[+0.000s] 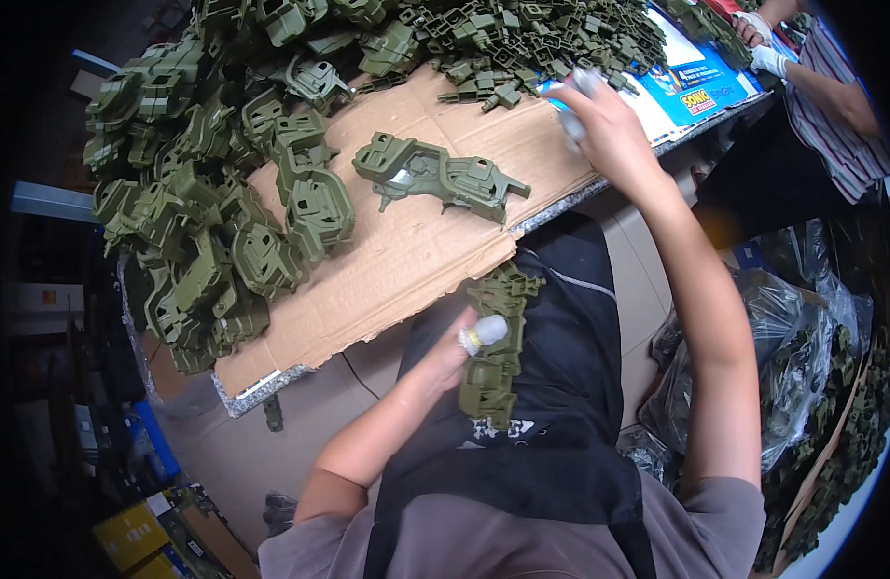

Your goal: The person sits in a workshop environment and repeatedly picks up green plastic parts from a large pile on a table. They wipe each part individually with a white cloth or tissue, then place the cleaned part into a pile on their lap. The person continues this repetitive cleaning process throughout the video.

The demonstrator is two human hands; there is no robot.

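My left hand, with a whitish cover on the thumb, is closed around an olive-green moulded plastic part over my lap. The part stands roughly lengthwise, its hollow, ribbed form partly hidden by the thumb. My right hand reaches out over the table's edge beside a heap of small green plastic pieces. Its covered fingertips are smeared by motion, so whether they hold anything cannot be made out. Between the hands and the big heap, a similar long green part lies alone on a cardboard sheet.
Large green moulded parts are heaped on the table's left side. A blue and white printed sheet lies at the far right. Beyond it stands a person in a striped top with gloved hands. Clear plastic bags sit at lower right.
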